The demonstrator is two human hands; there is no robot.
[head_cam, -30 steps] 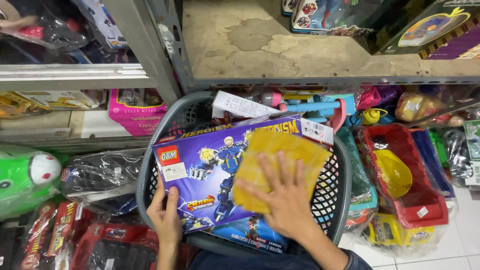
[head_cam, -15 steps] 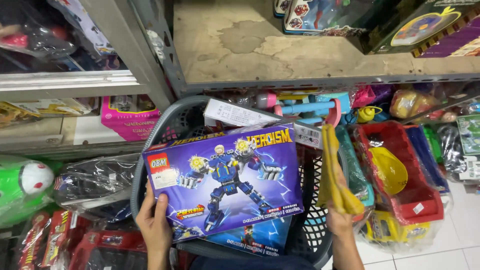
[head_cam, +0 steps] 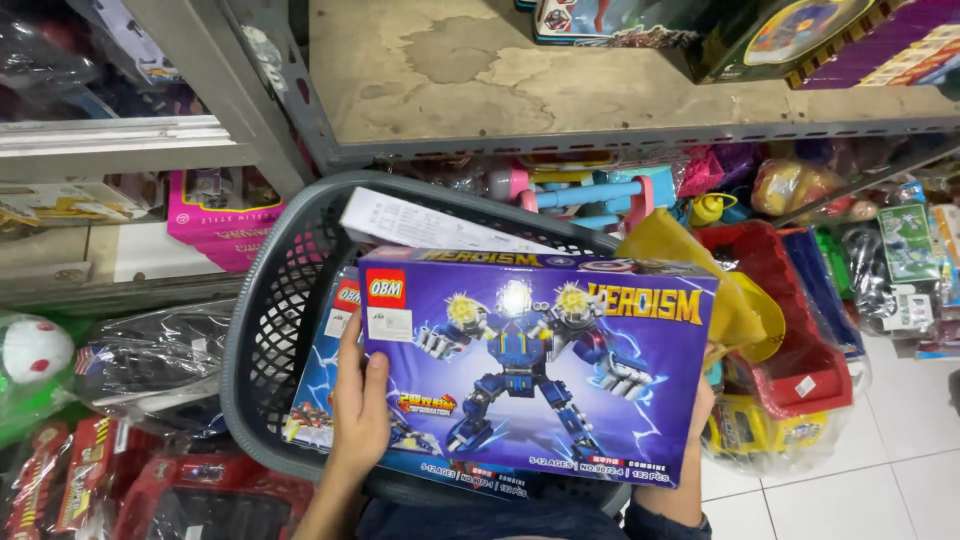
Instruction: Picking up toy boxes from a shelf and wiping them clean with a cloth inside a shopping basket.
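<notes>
**Finding.** The person's left hand [head_cam: 360, 415] grips the lower left part of a purple box [head_cam: 540, 360] printed with a blue robot figure. The thumb lies on the face and the fingers wrap behind it. The right hand [head_cam: 700, 400] clasps the right edge. Only a few fingertips show past the cardboard, so the rest of that grip is hidden. A yellow cloth [head_cam: 715, 290] rises just behind the same edge. I cannot tell whether the right hand also pinches it.

**Position.** The purple box is held face up and roughly level, above a grey mesh basket [head_cam: 255, 330] and close to the person's body. A second box [head_cam: 320, 400] of the same kind lies in the basket beneath it, its left end showing. A white carton [head_cam: 430, 225] leans at the far rim.

**Surroundings.** A worn shelf [head_cam: 600, 80] stands above. A red tray [head_cam: 790, 310] of bagged toys sits to the right, and the tiled floor [head_cam: 880, 450] lies beyond it.

**Assessment.** In my judgement the step in hand is holding up the box for a look, with both hands carrying it. It is nearly as wide as the basket. Any further handling calls for keeping both grips firm and the box level, and for keeping the right edge clear of the cloth.
</notes>
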